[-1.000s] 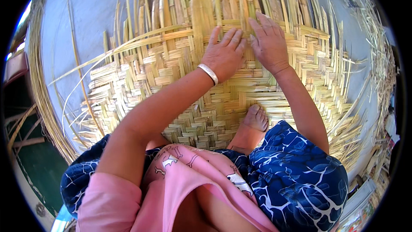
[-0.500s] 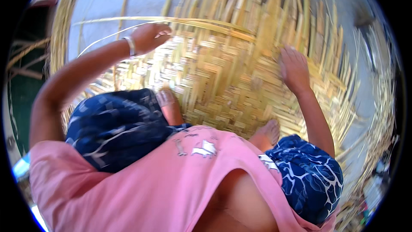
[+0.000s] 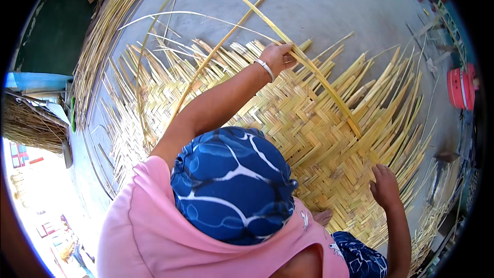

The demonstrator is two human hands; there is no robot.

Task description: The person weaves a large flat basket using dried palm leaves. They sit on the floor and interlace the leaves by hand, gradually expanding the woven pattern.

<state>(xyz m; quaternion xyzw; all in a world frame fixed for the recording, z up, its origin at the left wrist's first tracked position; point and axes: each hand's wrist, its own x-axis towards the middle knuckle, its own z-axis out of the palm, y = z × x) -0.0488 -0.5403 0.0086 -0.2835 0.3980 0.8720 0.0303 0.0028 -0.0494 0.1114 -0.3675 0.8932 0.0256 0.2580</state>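
A large herringbone-woven mat (image 3: pixel 329 162) of flat yellowish reed strips lies on the floor, its unwoven ends fanning out along the far and right edges. My left hand (image 3: pixel 278 59), with a silver bangle at the wrist, is closed around a long reed strip (image 3: pixel 324 83). That strip arches away beyond the far edge, and its near end reaches the weave. Over the right part of the mat is my right hand (image 3: pixel 385 185), fingers partly stretched and apart, holding nothing visible. Whether it touches the reeds I cannot tell.
Long thin reeds (image 3: pixel 110 36) lie in a bundle at the left. A loose strip (image 3: pixel 231 32) crosses the mat's far edge. Grey floor (image 3: pixel 329 5) extends beyond it. A red object (image 3: pixel 459 88) stands at the far right. My foot (image 3: pixel 323 217) is on the mat.
My view has turned and shifted. My left hand has moved rightward across the mat's far side and now grips the long strip. My right hand appears nearer to my body.
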